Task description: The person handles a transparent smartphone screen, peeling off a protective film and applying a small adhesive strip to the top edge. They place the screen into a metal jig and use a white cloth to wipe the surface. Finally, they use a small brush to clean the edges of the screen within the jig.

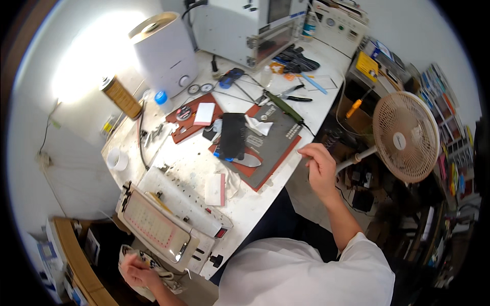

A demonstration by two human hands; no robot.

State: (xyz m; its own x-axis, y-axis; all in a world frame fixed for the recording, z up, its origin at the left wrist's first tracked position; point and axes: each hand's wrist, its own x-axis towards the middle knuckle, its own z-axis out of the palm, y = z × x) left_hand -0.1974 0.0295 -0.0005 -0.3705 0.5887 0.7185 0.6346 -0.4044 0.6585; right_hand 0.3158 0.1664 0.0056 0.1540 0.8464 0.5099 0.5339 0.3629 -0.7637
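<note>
My right hand (320,166) hovers off the right edge of the white workbench (265,196), fingers curled loosely; I cannot tell if it pinches anything. It is nearest the grey and red work mat (278,148), where a black phone (233,135) lies with a crumpled white wipe (259,125) beside it. My left hand (138,271) is low at the left, below the bench, gripping a patterned cloth (153,278). Just above it sits a cream box-shaped device with a red-dotted panel (153,227).
A white humidifier (166,51) and a brown spray can (121,97) stand at the back left. A white machine (245,25) is at the back. A beige standing fan (406,137) is to the right. A white power strip (189,201) and a soldering handle (283,106) lie on the bench.
</note>
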